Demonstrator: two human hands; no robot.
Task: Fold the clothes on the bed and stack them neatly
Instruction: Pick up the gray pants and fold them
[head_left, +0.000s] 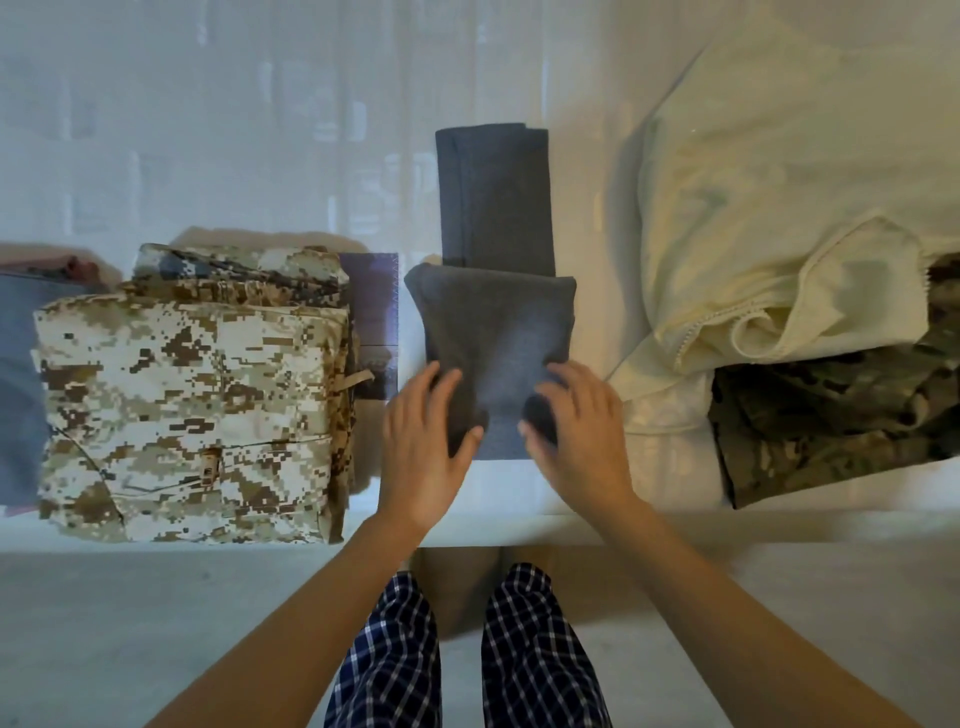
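Grey floor (130, 623), blue-and-white checked trousers (535, 660) on legs

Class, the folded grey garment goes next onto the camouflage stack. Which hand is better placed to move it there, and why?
Left, probably. The left hand grips the grey garment on the side facing the camouflage stack; the right hand would have to cross over.

Dark grey garment (493, 322); tan, brown and white pixel-camouflage stack (192, 405); cream sheet (769, 218); olive-green camouflage clothing (841, 415); white bed (208, 130); navy-and-white checked trousers (535, 654).
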